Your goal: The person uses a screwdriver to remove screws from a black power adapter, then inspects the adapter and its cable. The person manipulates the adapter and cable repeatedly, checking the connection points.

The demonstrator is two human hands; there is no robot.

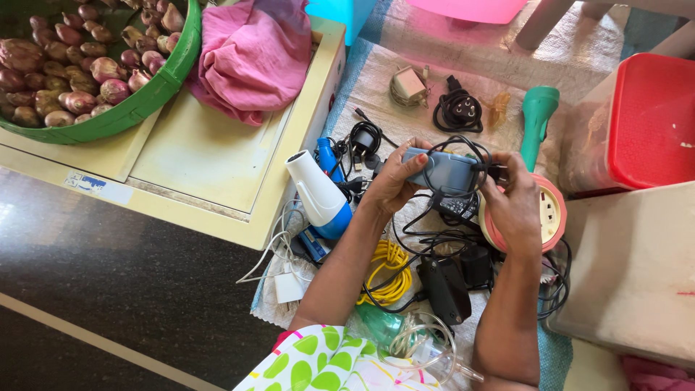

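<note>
Blue-grey device (pixel 443 171): a small rounded box, held level between both hands above the heap of cables; black cord (pixel 463 145) is looped over and around it.
Left hand (pixel 392 181): its grip is closed on the left end of the blue-grey device, thumb on top, fingers curled beneath.
Right hand (pixel 515 203): its grip is closed around the right end of the device, where the black cord is gathered; the fingertips are pressed against the cord.
Woven mat (pixel 376 80): spread over the floor, and the clutter is carried on it.
Hair dryer (pixel 318 194): white with a blue base, laid just left of the left hand, nozzle pointed up and left.
Pink extension reel (pixel 552 213): round, with a white socket face, partly covered by the right hand.
Green torch (pixel 537 119): laid above the reel, near the right hand.
Yellow cable (pixel 387 275): coiled below the left forearm.
Black adapters (pixel 452 286): laid among tangled black leads between the two forearms.
White charger (pixel 288 287): at the mat's left edge, with thin white wire.
Black plug lead (pixel 457 110): coiled, well above the hands.
Green basket (pixel 156 90): filled with reddish onions, set on a cream box beside a pink cloth (pixel 253 54).
Red-lidded container (pixel 648 119): far right.
</note>
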